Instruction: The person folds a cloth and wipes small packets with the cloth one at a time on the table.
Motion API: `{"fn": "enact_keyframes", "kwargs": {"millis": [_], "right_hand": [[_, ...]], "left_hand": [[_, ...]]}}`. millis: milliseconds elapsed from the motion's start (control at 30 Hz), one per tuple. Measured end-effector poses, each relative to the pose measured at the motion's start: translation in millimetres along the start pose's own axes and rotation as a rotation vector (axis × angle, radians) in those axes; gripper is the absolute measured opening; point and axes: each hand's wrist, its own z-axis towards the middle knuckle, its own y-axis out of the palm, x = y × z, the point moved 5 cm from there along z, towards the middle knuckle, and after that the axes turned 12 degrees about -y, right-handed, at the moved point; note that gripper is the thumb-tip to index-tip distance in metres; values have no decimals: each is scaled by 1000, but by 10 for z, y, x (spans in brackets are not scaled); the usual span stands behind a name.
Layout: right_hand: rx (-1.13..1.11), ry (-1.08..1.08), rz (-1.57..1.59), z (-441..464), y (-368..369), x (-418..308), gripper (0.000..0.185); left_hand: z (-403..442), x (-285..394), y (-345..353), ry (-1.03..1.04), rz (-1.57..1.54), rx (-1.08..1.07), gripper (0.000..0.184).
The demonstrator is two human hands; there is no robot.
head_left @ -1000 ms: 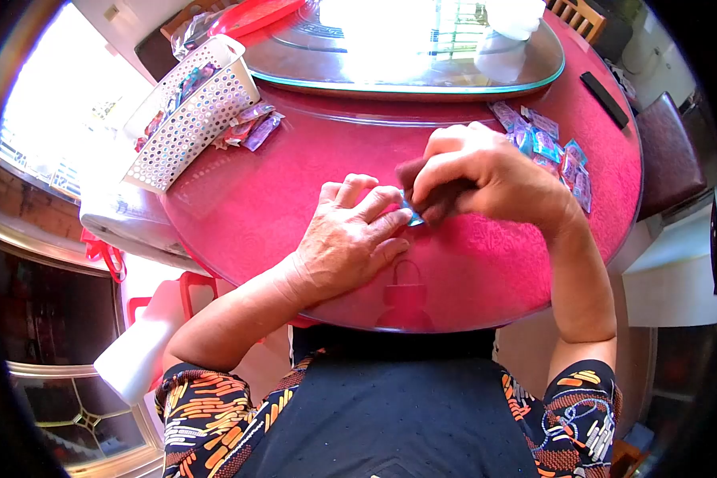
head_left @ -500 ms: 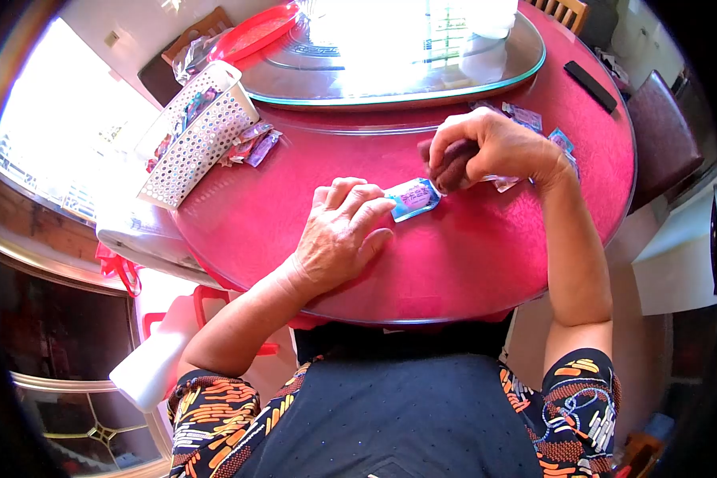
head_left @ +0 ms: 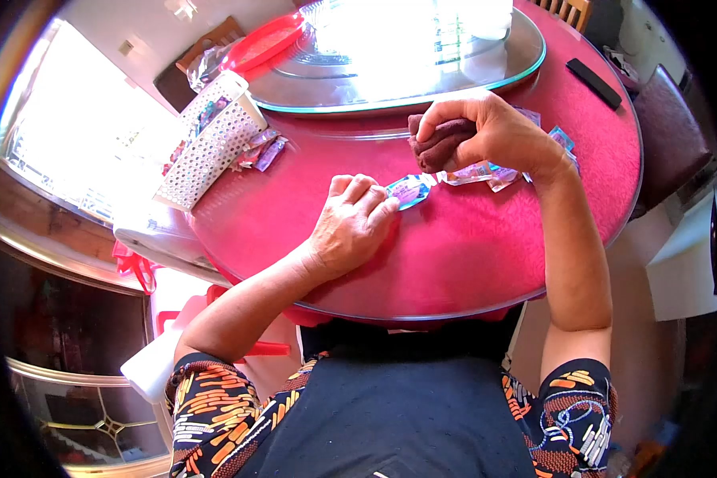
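Note:
My left hand (head_left: 354,219) rests over the red table, its thumb and fingers closed on the left end of a small blue and pink packet (head_left: 409,191). A dark brown folded cloth (head_left: 440,145) is bunched in my right hand (head_left: 498,131), gripped between thumb and fingers just above and right of the packet. Several similar packets (head_left: 506,177) lie below and behind my right hand, partly hidden by it. One more packet (head_left: 562,139) shows beyond my right wrist.
A white perforated basket (head_left: 211,151) with small packets in it stands at the left. Loose packets (head_left: 264,150) lie beside it. Farther back are a glass turntable (head_left: 319,92) and a red tray (head_left: 264,41). A black oblong object (head_left: 593,84) lies at the right.
My right hand with the cloth has lifted up and away from the packet, uncovering other packets. My left hand stays at the packet, which now looks more tilted.

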Motion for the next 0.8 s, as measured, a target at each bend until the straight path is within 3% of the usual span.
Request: {"fn": "enact_keyframes", "kwargs": {"millis": [100, 167, 233, 267, 367, 400, 500, 633, 800], "right_hand": [[17, -112, -71, -8, -68, -76, 37], [25, -186, -125, -25, -97, -111, 37], [30, -260, -177, -32, -109, -161, 37], [10, -241, -116, -31, -96, -157, 38], [-30, -107, 53, -38, -28, -163, 37], [-30, -130, -52, -32, 1, -207, 36], [-61, -95, 11, -3, 102, -88, 36], [-162, -32, 2, 38, 358, -21, 37], [-259, -176, -522, 77, 775, 97, 42]], "left_hand": [[75, -70, -102, -197, -245, 35, 23], [67, -140, -165, -596, -539, -7, 9], [46, -233, -135, -944, -970, -130, 11], [54, -241, -172, -1070, -950, -215, 12], [-60, -330, -105, -1024, -648, -174, 12], [-88, -303, -150, -889, -487, -74, 15], [-145, -284, -260, -565, -352, -53, 21], [-127, -222, -296, -422, -287, -93, 24], [-180, -336, -106, -324, -181, -141, 34]]}}
